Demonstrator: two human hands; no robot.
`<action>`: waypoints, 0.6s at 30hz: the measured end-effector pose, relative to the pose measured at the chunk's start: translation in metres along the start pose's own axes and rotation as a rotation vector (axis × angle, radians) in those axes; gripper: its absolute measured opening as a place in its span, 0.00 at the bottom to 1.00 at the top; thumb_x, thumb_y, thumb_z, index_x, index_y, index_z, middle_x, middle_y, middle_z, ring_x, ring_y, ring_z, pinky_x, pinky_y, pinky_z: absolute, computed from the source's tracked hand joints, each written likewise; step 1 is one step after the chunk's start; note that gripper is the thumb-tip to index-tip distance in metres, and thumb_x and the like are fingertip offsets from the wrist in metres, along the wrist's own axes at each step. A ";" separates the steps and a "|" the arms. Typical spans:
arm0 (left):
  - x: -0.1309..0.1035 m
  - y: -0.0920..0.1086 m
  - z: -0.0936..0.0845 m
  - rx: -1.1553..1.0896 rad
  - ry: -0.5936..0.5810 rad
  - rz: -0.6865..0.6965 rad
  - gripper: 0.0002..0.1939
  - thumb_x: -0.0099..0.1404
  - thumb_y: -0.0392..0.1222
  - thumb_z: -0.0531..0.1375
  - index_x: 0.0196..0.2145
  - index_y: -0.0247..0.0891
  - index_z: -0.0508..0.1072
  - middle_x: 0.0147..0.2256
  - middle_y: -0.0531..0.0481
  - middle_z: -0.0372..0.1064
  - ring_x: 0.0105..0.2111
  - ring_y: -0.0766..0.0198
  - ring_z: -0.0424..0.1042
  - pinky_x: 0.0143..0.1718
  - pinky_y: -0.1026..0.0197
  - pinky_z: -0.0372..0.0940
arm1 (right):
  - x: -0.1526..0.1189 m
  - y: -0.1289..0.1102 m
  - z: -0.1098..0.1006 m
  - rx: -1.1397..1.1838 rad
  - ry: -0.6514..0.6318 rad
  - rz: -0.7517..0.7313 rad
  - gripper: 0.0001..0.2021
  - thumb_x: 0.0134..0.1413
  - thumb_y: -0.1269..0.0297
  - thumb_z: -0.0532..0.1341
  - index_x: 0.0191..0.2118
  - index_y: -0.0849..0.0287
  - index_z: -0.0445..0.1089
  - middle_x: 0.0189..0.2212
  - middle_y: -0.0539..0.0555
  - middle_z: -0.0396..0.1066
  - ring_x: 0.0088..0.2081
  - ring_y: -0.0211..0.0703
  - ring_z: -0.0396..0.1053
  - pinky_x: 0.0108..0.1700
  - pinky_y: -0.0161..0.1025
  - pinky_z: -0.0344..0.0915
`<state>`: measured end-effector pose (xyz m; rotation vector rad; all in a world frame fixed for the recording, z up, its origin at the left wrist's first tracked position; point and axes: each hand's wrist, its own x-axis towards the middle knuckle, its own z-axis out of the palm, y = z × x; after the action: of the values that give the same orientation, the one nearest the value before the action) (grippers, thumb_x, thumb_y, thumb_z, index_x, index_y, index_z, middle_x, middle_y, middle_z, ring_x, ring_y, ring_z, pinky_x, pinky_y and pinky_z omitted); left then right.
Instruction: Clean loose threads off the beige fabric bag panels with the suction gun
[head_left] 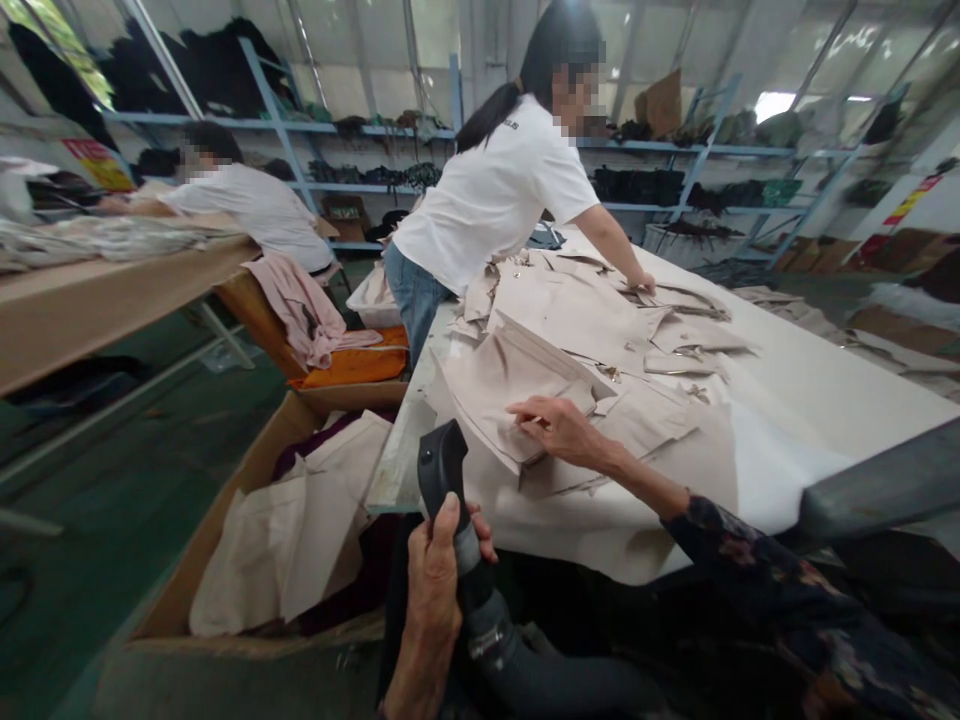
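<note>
Largest: a long bench with a white top (780, 370), strewn with flat beige fabric pieces (574, 315). A person in a white T-shirt and blue jeans (487, 200) leans over its far side, one arm reaching to the pieces.

Left of the bench, on the floor: an open cardboard box (184, 570) holding beige panels (251, 555) and dark purple cloth (315, 450). Beyond the box, an orange cushion (360, 360) and draped pink cloth (289, 300).

At the bench's near left corner, a black and grey flexible hose with a curved nozzle (442, 465) stands nozzle-up. Left hand (435, 575) closed around it just below the nozzle, thumb along the near side.

Right hand (559, 430), dark floral sleeve, lies over a folded beige stack (525, 385) at the bench's near edge; fingers loosely spread, touching the fabric.

Smallest: shiny metal bits (609, 373) among the pieces.
</note>
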<state>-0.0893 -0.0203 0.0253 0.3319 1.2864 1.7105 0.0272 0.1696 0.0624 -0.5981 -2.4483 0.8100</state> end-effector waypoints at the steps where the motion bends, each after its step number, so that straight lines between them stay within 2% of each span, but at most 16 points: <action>1: -0.002 0.000 -0.003 -0.002 0.010 0.000 0.21 0.56 0.56 0.61 0.30 0.32 0.71 0.19 0.50 0.69 0.16 0.67 0.66 0.18 0.66 0.61 | -0.002 -0.004 -0.005 -0.131 -0.030 -0.089 0.21 0.54 0.77 0.52 0.52 0.63 0.69 0.43 0.60 0.72 0.42 0.44 0.70 0.45 0.40 0.66; 4: -0.011 0.000 -0.009 -0.015 0.032 0.001 0.20 0.57 0.56 0.61 0.30 0.32 0.71 0.20 0.50 0.69 0.16 0.67 0.66 0.18 0.66 0.61 | -0.005 -0.019 -0.017 -0.392 -0.287 -0.316 0.30 0.52 0.82 0.49 0.61 0.57 0.59 0.54 0.60 0.64 0.53 0.46 0.63 0.52 0.44 0.61; 7: -0.017 0.002 -0.015 -0.027 0.043 0.015 0.20 0.57 0.56 0.61 0.30 0.33 0.71 0.20 0.50 0.69 0.16 0.67 0.66 0.18 0.67 0.60 | -0.011 -0.027 -0.022 -0.549 -0.489 -0.428 0.27 0.53 0.78 0.53 0.60 0.61 0.58 0.55 0.63 0.62 0.56 0.50 0.59 0.55 0.49 0.57; 9: -0.019 0.003 -0.018 -0.026 0.056 0.024 0.20 0.57 0.56 0.61 0.30 0.33 0.71 0.20 0.50 0.69 0.17 0.67 0.66 0.18 0.66 0.60 | -0.019 -0.024 -0.023 -0.668 -0.477 -0.433 0.25 0.54 0.76 0.55 0.59 0.64 0.58 0.55 0.66 0.61 0.58 0.53 0.55 0.58 0.53 0.53; 11: -0.021 0.003 -0.020 -0.026 0.060 0.019 0.20 0.57 0.56 0.61 0.31 0.33 0.71 0.20 0.50 0.69 0.17 0.67 0.66 0.18 0.66 0.60 | -0.023 -0.016 -0.022 -0.784 -0.401 -0.414 0.23 0.57 0.77 0.53 0.59 0.65 0.58 0.55 0.67 0.61 0.58 0.54 0.55 0.58 0.55 0.50; 15: -0.031 0.004 -0.018 -0.024 0.029 0.004 0.20 0.58 0.57 0.60 0.31 0.33 0.70 0.20 0.51 0.69 0.17 0.67 0.66 0.18 0.65 0.60 | -0.012 -0.008 -0.017 -0.874 -0.336 -0.339 0.13 0.62 0.76 0.49 0.48 0.65 0.66 0.42 0.63 0.68 0.47 0.48 0.63 0.47 0.44 0.58; 18: -0.043 0.007 -0.014 -0.012 0.010 0.027 0.19 0.59 0.56 0.60 0.32 0.34 0.70 0.21 0.50 0.69 0.18 0.66 0.66 0.20 0.65 0.61 | 0.011 -0.016 -0.009 -0.878 -0.327 -0.257 0.10 0.61 0.77 0.50 0.40 0.64 0.68 0.36 0.60 0.70 0.40 0.46 0.65 0.39 0.39 0.58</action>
<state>-0.0802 -0.0636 0.0387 0.3348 1.2835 1.7440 0.0195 0.1678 0.0830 -0.4329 -3.0521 -0.3465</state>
